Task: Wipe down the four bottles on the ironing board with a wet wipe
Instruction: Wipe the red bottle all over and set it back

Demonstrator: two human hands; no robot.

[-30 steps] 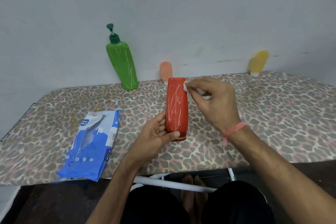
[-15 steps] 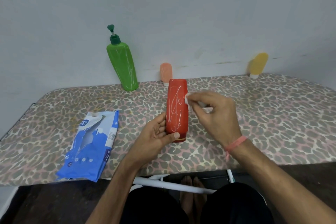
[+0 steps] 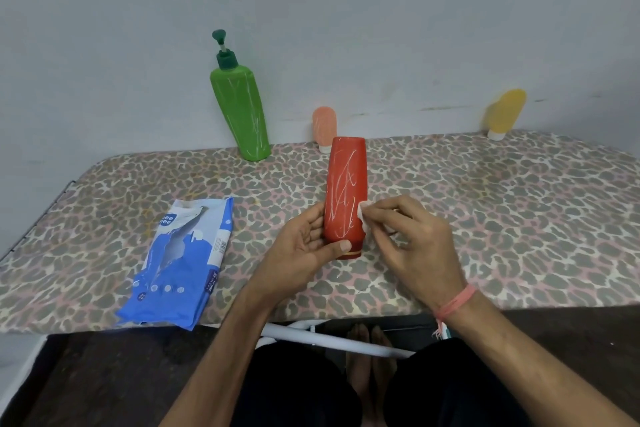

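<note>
Head view. Ironing board [image 3: 485,218], leopard-print cover, set against a pale wall [image 3: 346,10].

Red bottle [image 3: 345,194] upright near the board's front middle, cap end down, white scribble marks over its face. Left hand [image 3: 304,250] grips its lower part: thumb across the front near the base, fingers round the left side. Right hand [image 3: 412,239] pinches a small white wipe [image 3: 363,215] between thumb and fingertips and presses it to the bottle's lower right edge. Pink thread band [image 3: 453,303] on the right wrist.

Green pump bottle [image 3: 240,111] at the back edge, left of centre, leaning to the wall, faint white marks low on its body. Peach bottle [image 3: 324,126] just behind the red one, cap down, against the wall. Yellow bottle [image 3: 504,113] well to the right, cap down, tilted against the wall.

Blue-and-white wipe pack [image 3: 180,263] flat on the board's front left, its near end at the edge, flap area open.

Below the board: white frame bar [image 3: 329,341], bare feet [image 3: 370,347], dark-clothed knees.
</note>
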